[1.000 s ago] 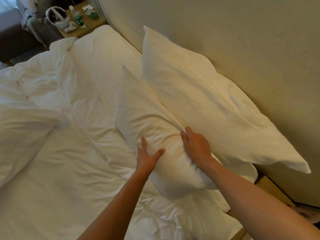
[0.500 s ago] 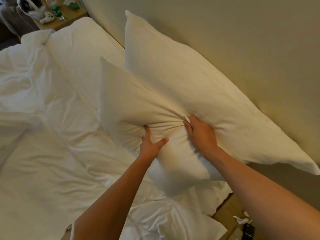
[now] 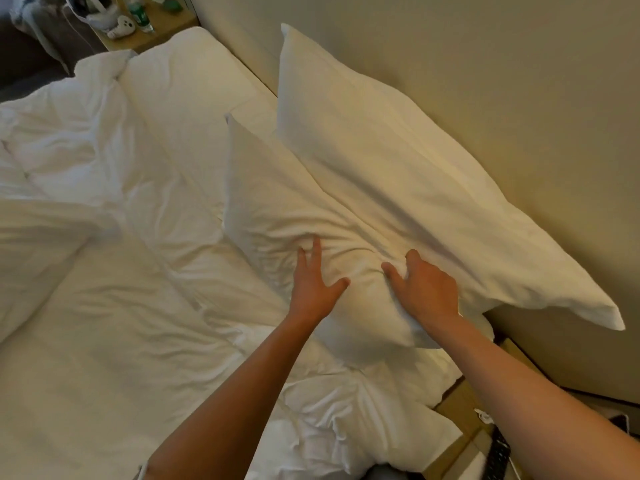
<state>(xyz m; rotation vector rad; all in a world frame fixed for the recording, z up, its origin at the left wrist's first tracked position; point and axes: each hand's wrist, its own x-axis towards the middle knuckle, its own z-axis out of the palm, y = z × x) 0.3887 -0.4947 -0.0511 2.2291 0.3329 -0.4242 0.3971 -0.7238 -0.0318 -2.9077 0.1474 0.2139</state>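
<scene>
Left hand (image 3: 317, 289), at centre frame, is lying open with fingers (image 3: 316, 247) spread and straight, pressing flat on the front pillow (image 3: 277, 202). Right hand (image 3: 427, 289), just to its right, is resting on the same pillow with its thumb stretched toward the left hand. Its other fingers are dipping out of sight into the fold where the two pillows meet, so whether they are pinching fabric cannot be told. The cover is bunching into creases between the two hands.

The front pillow is lying under both hands, running from mid-frame down toward the lower right, and its lower end is reaching past the right wrist. Most of it is extending above and to the left of the hands. The rear pillow (image 3: 398, 150) is leaning against the wall (image 3: 485, 64), touching the front pillow along its upper-right edge, just beyond the right hand.

A rumpled white duvet (image 3: 104, 289) is filling the left and bottom of the frame. A bedside table (image 3: 162, 32) with a green-labelled bottle (image 3: 138, 12) is showing at upper left. A wooden ledge (image 3: 457, 403) with a dark remote (image 3: 498, 452) is showing at lower right.
</scene>
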